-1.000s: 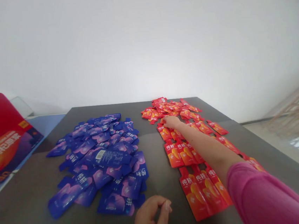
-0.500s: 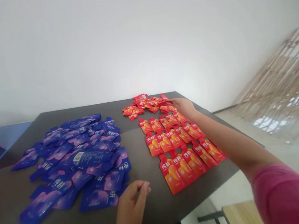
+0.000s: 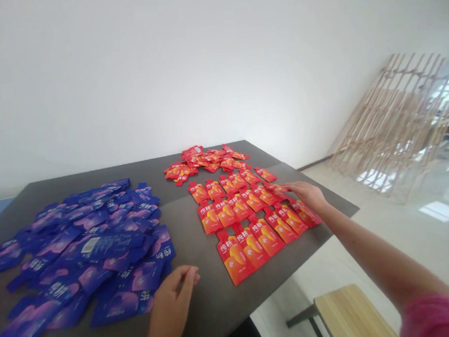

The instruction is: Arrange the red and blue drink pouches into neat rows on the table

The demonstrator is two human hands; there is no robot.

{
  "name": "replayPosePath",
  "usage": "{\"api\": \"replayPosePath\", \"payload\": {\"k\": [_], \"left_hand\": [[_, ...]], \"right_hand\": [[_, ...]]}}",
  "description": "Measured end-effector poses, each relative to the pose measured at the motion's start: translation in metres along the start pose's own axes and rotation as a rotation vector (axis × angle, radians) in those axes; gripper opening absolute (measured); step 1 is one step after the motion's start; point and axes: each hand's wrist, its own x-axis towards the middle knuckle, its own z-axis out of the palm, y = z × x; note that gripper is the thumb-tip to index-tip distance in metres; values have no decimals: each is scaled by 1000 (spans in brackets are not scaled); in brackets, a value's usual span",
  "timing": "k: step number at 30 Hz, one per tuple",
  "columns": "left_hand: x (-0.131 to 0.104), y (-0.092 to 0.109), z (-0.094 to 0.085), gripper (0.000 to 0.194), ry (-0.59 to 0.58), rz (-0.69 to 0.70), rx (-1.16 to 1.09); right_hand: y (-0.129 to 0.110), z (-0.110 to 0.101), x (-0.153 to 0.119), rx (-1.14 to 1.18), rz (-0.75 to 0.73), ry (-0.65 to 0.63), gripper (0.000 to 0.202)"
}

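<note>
My right hand [image 3: 304,191] is at the right end of the middle row of laid-out red sachets. Its fingertips are closed on a red sachet [image 3: 277,187], partly covered by the fingers. Three rows of red sachets with orange fruit pictures and white lettering [image 3: 236,207] lie side by side, overlapping a little. Behind them sits a loose heap of the same red sachets [image 3: 208,160]. My left hand [image 3: 174,298] rests near the table's front, fingers curled against the thumb, with nothing visible in them. Beside it spreads a large pile of blue-purple sachets [image 3: 104,243].
Everything lies on a dark grey table [image 3: 189,217] against a white wall [image 3: 151,64]. A wooden-topped stool [image 3: 352,315] stands below its right front edge. Bundled wooden poles [image 3: 386,121] lean on the wall at the right, beyond the pale floor.
My right hand has come from the far red heap towards me, to the end of the middle row. My left hand keeps its curled pose. The camera view has turned rightward.
</note>
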Motion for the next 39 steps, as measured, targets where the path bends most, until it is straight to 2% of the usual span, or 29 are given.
{"api": "replayPosePath", "payload": {"k": [6, 12, 18, 22, 26, 30, 34, 39], "left_hand": [[2, -2, -1, 38, 10, -15, 37], [2, -1, 1, 39, -7, -25, 31], [2, -1, 2, 37, -6, -15, 26], [1, 2, 3, 37, -9, -10, 22], [-1, 4, 7, 36, -45, 28, 23], [-2, 3, 10, 35, -70, 36, 27], [-1, -1, 8, 35, -66, 29, 30], [-2, -3, 4, 34, -49, -8, -2]], "right_hand": [[12, 18, -1, 51, -129, -193, 46], [11, 13, 1, 58, -122, -306, 40], [-1, 0, 3, 9, 24, -156, 36], [-12, 1, 13, 62, 77, -71, 39], [-19, 15, 40, 212, 195, -78, 46], [-14, 37, 78, 305, 297, -115, 52], [-5, 63, 106, 321, 341, -181, 55], [-5, 85, 122, 314, 321, -248, 55]]}}
